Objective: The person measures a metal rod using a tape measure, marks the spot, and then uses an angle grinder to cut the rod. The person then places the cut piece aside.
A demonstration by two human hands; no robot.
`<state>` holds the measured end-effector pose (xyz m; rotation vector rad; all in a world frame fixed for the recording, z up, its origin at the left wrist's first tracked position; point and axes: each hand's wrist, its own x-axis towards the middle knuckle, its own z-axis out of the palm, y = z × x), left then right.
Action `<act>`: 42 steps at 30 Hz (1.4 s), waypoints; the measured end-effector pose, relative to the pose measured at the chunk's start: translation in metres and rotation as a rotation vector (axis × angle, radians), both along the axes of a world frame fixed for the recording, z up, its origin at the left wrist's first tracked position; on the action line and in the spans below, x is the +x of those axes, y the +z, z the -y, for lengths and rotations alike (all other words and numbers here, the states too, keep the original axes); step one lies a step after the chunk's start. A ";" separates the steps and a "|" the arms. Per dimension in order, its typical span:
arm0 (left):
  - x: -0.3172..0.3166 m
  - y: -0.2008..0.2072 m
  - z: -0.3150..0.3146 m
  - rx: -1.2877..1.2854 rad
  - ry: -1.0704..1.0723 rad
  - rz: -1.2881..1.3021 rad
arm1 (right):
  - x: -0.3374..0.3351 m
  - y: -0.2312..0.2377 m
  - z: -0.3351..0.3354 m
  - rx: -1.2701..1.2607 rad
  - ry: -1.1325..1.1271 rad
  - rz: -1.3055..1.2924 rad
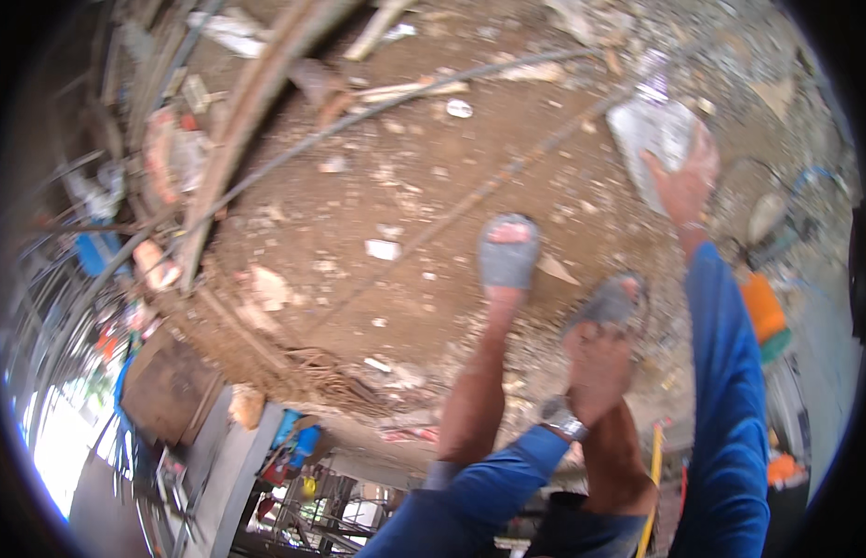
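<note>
My right hand (686, 186) reaches out at the upper right, its thumb and fingers spread apart over a flat whitish-grey piece (652, 130). The hand seems to touch this piece's right edge; whether it bears any weight I cannot tell. What the piece is made of is blurred, and a purplish crumpled bit (652, 76) shows at its far end. Lower down, my left hand (600, 372), with a silvery watch (564, 418) at the wrist, hangs in front of my right leg and sandal. Motion smears its fingers, and nothing shows in them.
Brown dirt ground (433, 177) is strewn with chips and scraps. A thin rod (470, 200) and a long grey pipe (359, 113) cross it. Wooden boards (238, 121) lie at left, a wire bundle (335, 374) below. An orange container (763, 307) stands beside my right arm.
</note>
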<state>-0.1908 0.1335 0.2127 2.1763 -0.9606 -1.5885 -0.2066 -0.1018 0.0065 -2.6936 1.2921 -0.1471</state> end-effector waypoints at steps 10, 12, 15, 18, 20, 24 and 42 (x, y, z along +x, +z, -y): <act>0.004 -0.003 -0.001 0.107 0.073 -0.100 | -0.010 0.037 0.029 0.490 0.128 -0.103; 0.005 0.000 -0.001 0.090 0.081 -0.081 | 0.006 0.078 0.034 0.543 0.412 -0.184; -0.009 -0.003 -0.010 0.046 0.103 -0.037 | 0.030 0.115 0.030 0.585 0.822 -0.362; -0.008 -0.006 -0.007 0.046 0.073 -0.086 | 0.059 0.126 0.027 0.721 1.015 -0.607; -0.007 -0.006 -0.006 0.045 0.078 -0.106 | 0.065 0.115 0.035 0.987 0.920 -0.717; 0.001 0.001 0.003 0.070 0.075 -0.151 | 0.042 0.066 0.092 1.256 0.389 -0.635; 0.000 -0.005 0.009 -0.039 0.104 -0.108 | -0.068 -0.013 0.097 0.690 -0.342 -0.003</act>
